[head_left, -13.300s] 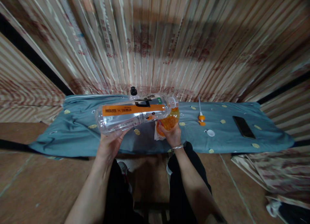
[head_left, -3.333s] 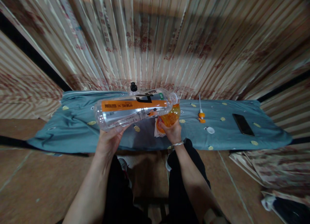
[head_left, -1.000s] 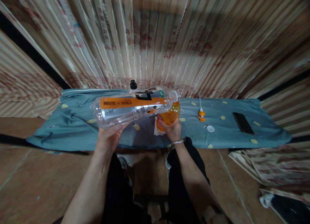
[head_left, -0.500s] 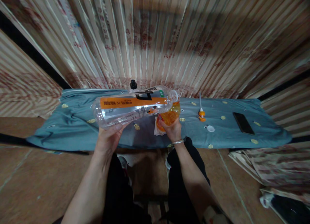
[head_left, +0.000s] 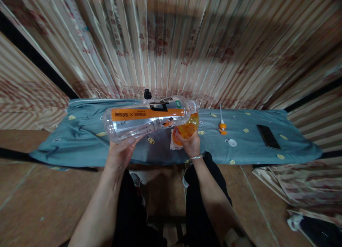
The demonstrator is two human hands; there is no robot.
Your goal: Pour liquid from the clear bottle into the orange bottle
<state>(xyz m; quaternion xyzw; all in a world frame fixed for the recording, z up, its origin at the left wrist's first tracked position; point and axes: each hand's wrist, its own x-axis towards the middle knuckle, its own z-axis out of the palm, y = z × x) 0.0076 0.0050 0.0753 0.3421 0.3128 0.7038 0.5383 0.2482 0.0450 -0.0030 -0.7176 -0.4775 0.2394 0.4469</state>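
My left hand (head_left: pixel 121 150) is closed around the base end of a large clear plastic bottle (head_left: pixel 146 115) with an orange and silver label. The bottle lies nearly level, its neck to the right, over the top of a smaller bottle of orange liquid (head_left: pixel 186 130). My right hand (head_left: pixel 191 143) grips that smaller bottle, which leans a little to the right. A folded tissue (head_left: pixel 175 143) lies beneath it. Whether liquid runs between the two mouths I cannot make out. Behind the large bottle shows a black-capped container (head_left: pixel 147 94), its lower part hidden.
On the blue cloth-covered table (head_left: pixel 80 133) lie an orange pump head with a tube (head_left: pixel 222 126), a white cap (head_left: pixel 232 143) and a dark phone (head_left: pixel 268 136). A patterned curtain (head_left: pixel 171 44) hangs behind. Black frame bars (head_left: pixel 40 58) stand at the sides.
Almost nothing differs. Both hands keep their hold on the bottles, and the large bottle stays tipped over the smaller one with barely a shift.
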